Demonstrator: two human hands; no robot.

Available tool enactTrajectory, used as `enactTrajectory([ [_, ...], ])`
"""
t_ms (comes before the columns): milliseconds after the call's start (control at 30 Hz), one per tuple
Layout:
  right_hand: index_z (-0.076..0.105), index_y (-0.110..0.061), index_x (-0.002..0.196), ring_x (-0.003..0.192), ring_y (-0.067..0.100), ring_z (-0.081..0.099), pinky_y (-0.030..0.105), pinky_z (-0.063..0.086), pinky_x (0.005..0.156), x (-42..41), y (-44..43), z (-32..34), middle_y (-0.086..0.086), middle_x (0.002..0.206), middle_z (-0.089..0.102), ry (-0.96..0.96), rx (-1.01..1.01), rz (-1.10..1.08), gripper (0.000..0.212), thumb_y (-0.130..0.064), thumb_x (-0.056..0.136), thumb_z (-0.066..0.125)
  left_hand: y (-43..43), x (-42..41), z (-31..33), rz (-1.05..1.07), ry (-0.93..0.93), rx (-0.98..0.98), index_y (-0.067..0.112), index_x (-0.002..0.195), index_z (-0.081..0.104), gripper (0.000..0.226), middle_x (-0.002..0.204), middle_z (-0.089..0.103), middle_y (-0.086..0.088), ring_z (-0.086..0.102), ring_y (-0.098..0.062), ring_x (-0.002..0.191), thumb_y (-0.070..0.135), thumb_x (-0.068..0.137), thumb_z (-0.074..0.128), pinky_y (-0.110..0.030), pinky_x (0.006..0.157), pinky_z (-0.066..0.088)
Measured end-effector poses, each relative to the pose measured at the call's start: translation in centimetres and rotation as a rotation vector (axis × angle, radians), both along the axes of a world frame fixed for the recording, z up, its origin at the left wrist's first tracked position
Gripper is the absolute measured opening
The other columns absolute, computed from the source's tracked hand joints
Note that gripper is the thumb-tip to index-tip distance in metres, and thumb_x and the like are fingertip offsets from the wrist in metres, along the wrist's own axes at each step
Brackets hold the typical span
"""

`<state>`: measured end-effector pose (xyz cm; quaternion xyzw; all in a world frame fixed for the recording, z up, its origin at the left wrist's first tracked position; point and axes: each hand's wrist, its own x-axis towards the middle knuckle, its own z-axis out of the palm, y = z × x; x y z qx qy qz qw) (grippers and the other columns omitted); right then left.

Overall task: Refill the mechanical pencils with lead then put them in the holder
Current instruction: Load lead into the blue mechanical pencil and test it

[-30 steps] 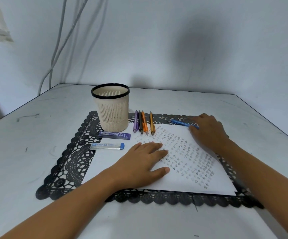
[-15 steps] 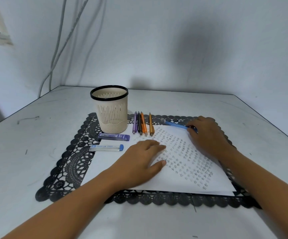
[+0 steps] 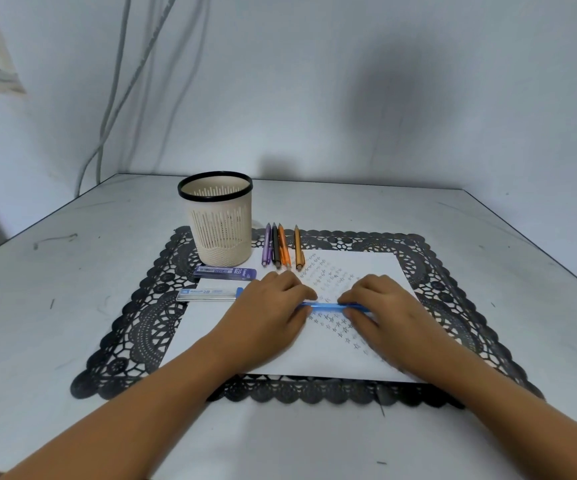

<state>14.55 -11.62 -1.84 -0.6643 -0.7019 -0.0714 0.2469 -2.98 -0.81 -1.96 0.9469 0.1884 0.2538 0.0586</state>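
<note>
- The left hand gripped the left end of a blue pencil, its fingers curled round the barrel.
- The right hand pinched the right part of the same pencil between thumb and fingers.
- The blue pencil lay level between the two hands, running from 9 to 3 o'clock. Whether it touched the surface below could not be told.
- Both hands were over a white sheet of paper marked with rows of small stars. The paper lay on a black lace mat.
- At 12 o'clock from the hands, four pencils lay side by side: purple, black, orange and brown from left to right. Their near ends reached the far edge of the paper.
- At 11 o'clock, a cream holder with a black rim stood upright on the mat, just beside the purple pencil.
- At 10 o'clock, a dark lead case lay just in front of the holder.
- At 9 o'clock, a clear lead case lay with its blue cap just beside the left hand.
- The mat rested on a grey table.
- Cables hung down the wall at the far left.
</note>
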Motion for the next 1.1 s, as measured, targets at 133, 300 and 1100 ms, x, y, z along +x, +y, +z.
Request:
enactTrajectory([
  [133,0.07,-0.011,0.096,0.076,0.021,0.057,0.025,0.044,0.068,0.0,-0.1,-0.5,0.001,0.086,0.063,0.022,0.014,0.0,0.018,-0.016,0.081,0.061,-0.1,0.0,0.1,-0.013,-0.004,-0.03,0.018,0.107,0.063,0.022,0.099,0.058,0.004,0.047,-0.01,0.086,0.024,0.092,0.049,-0.027,0.074,0.041],
  [300,0.067,-0.011,0.101,0.077,0.022,0.058,0.027,0.046,0.069,-0.1,-0.3,-0.5,0.002,0.088,0.062,0.049,0.053,-0.016,0.023,-0.016,0.078,0.063,0.0,-0.3,0.8,0.002,-0.01,-0.069,0.017,0.113,0.061,0.026,0.106,0.058,0.004,0.047,-0.008,0.093,0.028,0.092,0.05,-0.026,0.082,0.043],
  [1100,0.062,-0.015,0.111,0.085,0.014,0.052,0.024,0.04,0.077,-0.6,-0.9,0.3,0.002,0.095,0.061,0.065,0.144,-0.089,0.026,-0.015,0.085,0.063,5.0,-8.1,3.1,0.325,0.413,-0.055,0.025,0.105,0.059,0.02,0.112,0.054,0.008,0.047,-0.012,0.104,0.031,0.091,0.046,-0.03,0.083,0.04],
])
